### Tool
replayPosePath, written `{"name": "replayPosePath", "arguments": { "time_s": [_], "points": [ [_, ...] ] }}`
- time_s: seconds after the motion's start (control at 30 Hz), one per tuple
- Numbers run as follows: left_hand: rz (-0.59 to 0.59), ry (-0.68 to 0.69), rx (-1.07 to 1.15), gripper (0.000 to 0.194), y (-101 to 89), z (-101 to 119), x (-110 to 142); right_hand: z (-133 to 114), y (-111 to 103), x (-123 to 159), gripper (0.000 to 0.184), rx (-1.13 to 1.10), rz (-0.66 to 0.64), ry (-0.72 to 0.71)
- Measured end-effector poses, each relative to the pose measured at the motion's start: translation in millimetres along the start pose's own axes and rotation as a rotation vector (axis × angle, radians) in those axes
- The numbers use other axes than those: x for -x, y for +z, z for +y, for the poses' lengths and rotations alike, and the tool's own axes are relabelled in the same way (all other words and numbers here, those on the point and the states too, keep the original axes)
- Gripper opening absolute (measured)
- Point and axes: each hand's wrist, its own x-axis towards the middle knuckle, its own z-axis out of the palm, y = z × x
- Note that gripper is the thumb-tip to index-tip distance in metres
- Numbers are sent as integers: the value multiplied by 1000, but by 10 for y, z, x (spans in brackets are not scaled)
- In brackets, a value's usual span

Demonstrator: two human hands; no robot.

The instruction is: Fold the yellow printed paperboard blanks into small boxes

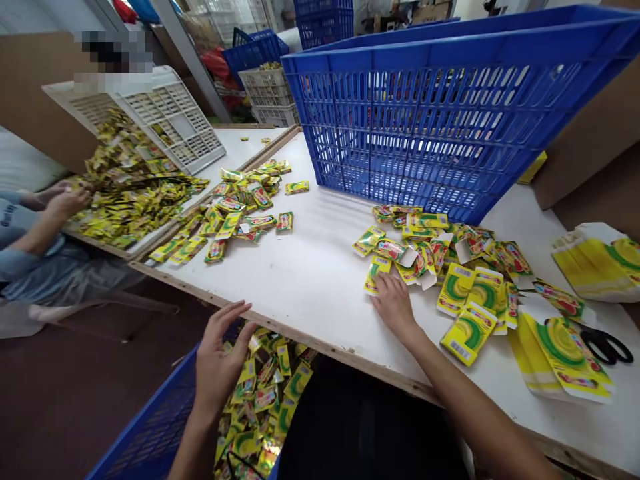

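My right hand [394,305] is at the near left edge of a pile of small yellow cartons, its fingers closed on one yellow carton [376,273] with a green swirl. Its fingertips are partly hidden. Beside it lie more cartons [457,288], some with white end flaps standing out. My left hand [220,357] is raised near the table's front edge, thumb and fingers apart, holding nothing. Below it, a blue crate [150,420] is filled with similar yellow cartons [265,398]. Small wrapped yellow packs [227,223] lie in a heap on the left of the white table [305,287].
A big blue crate [400,120] leans at the table's back. At the right are flattened carton sleeves [555,353], another stack of them [600,267] and black-handled scissors [605,345]. On the left, a co-worker's hands [65,200] touch a large heap of packs [130,193] by a tipped white crate [175,123].
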Motion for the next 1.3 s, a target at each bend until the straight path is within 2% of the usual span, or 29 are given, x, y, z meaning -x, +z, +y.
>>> {"name": "replayPosePath", "arguments": {
  "time_s": [0.03, 0.1, 0.2, 0.27, 0.33, 0.4, 0.47, 0.53, 0.67, 0.83, 0.9, 1.03, 1.2, 1.3],
  "points": [
    [-3, 6, 9, 28, 31, -5, 32, -15, -27, -33, 19, 0, -2, -14],
    [-59, 12, 90, 26, 244, 40, 126, -59, -151, -41, 18, -28, 23, -23],
    [-243, 54, 301, 31, 789, 225, 299, -144, -399, 46, 20, -142, 78, -26],
    [-408, 82, 448, 41, 1153, 388, 407, -195, -504, 144, 19, -282, 36, 0],
    [-554, 58, 558, 38, 1417, 529, 489, -225, -515, 268, 18, -448, -36, 95],
    [-658, -17, 647, 30, 1553, 614, 532, -230, -454, 418, 14, -622, -2, 257],
    [-722, -108, 736, 29, 1581, 638, 532, -226, -366, 581, 16, -754, 116, 409],
    [-756, -175, 798, 34, 1552, 623, 505, -224, -296, 726, 19, -820, 168, 475],
    [-821, -203, 793, 31, 1509, 568, 426, -223, -264, 833, 18, -828, 38, 444],
    [-838, -185, 820, 19, 1560, 536, 347, -205, -292, 706, 20, -829, -29, 349],
    [-820, -169, 837, 17, 1570, 542, 330, -215, -274, 676, 20, -828, 9, 343],
    [-733, -147, 904, 34, 1546, 573, 314, -253, -216, 697, 25, -839, 118, 428],
    [-688, -37, 727, 17, 1508, 601, 310, -276, -221, 727, 14, -776, 96, 261],
    [-634, -48, 689, 16, 1519, 613, 318, -291, -234, 723, 17, -728, 111, 267]
  ]
}}
